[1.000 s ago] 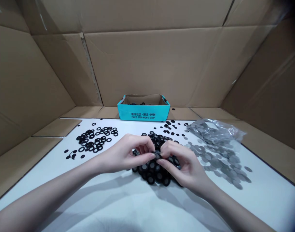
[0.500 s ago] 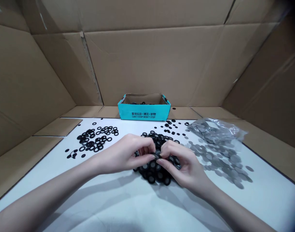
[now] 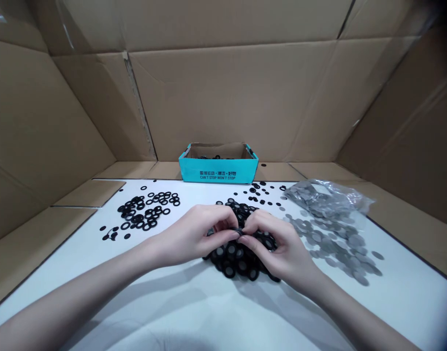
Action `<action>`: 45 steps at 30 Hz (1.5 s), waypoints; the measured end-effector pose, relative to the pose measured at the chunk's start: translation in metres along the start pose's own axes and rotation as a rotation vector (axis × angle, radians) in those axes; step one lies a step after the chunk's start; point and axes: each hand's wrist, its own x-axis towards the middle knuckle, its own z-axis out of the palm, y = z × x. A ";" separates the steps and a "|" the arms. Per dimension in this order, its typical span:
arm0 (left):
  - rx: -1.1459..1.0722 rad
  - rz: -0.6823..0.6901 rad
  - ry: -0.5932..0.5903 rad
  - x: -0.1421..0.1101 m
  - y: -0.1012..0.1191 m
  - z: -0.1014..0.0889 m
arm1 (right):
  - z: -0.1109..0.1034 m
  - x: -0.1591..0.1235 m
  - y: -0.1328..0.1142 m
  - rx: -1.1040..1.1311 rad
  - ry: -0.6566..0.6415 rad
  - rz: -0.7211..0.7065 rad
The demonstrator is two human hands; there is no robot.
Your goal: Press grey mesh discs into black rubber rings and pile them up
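Above a heap of black rings with grey centres (image 3: 230, 265), my left hand (image 3: 204, 231) and my right hand (image 3: 278, 243) meet fingertip to fingertip. Both pinch one small black ring (image 3: 238, 231) between thumbs and index fingers. It is mostly covered by the fingers, so I cannot tell whether a grey disc sits in it. The heap lies on the white table just under and behind my hands. Loose black rings (image 3: 153, 213) are spread to the left of my left hand. Grey discs (image 3: 333, 241) lie scattered beyond my right hand.
A turquoise box (image 3: 218, 170) holding black pieces stands at the back. A clear plastic bag (image 3: 325, 197) of grey discs lies at the right. Small black pieces (image 3: 260, 190) are strewn behind the heap. Cardboard walls (image 3: 226, 97) enclose the white table (image 3: 165, 312).
My fingertips have drawn slightly closer around the black ring, which now shows less and is tilted differently. My right hand has shifted slightly. The piles look the same.
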 end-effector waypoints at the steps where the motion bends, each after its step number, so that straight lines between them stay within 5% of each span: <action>1: 0.003 0.001 0.006 0.000 0.000 0.001 | 0.000 0.000 0.000 0.018 -0.006 0.024; 25: 0.052 -0.042 -0.042 -0.001 -0.004 0.003 | 0.002 0.000 -0.003 -0.072 -0.002 -0.002; 45: -0.086 -0.065 0.041 0.002 -0.006 0.013 | -0.005 0.002 -0.005 -0.141 0.021 0.014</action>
